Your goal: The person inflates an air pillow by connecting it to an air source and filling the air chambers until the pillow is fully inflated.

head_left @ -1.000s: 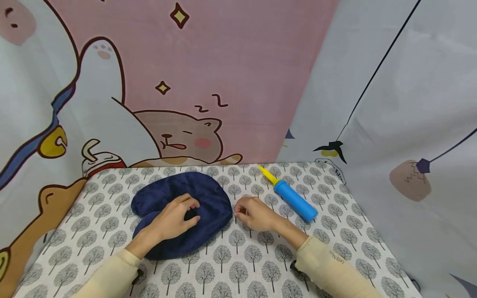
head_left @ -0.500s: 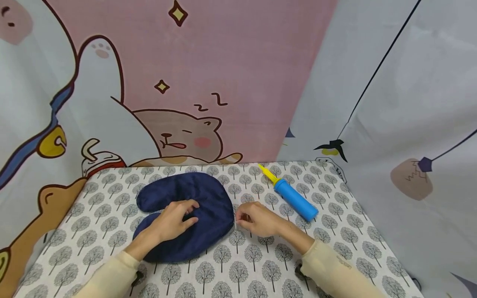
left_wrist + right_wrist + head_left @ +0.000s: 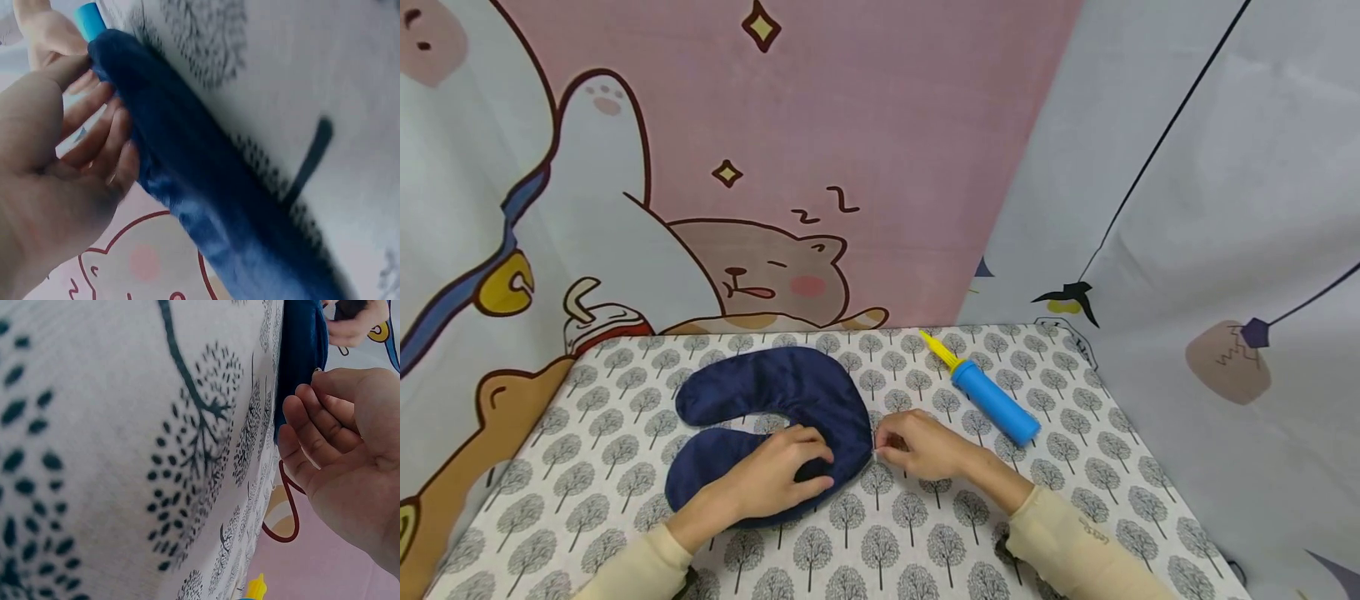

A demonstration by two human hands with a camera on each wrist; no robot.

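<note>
A navy plush U-shaped neck pillow lies flat on the table, its opening toward the left. My left hand rests on its near arm, thumb and fingers apart and loosely bent; the left wrist view shows its fingertips against the pillow's side. At the pillow's rounded right end, my right hand pinches a tiny pale zipper pull between thumb and forefinger. In the right wrist view a glint of that pull shows at the fingertips, beside the pillow's edge; most of it is hidden.
A blue hand pump with a yellow nozzle lies to the right, beyond my right hand. A tree-print cloth covers the table. Printed curtains hang behind it and at both sides.
My left hand has slid toward me and to the right along the pillow, uncovering its inner gap. My right hand has shifted slightly nearer me, staying at the pillow's right end.
</note>
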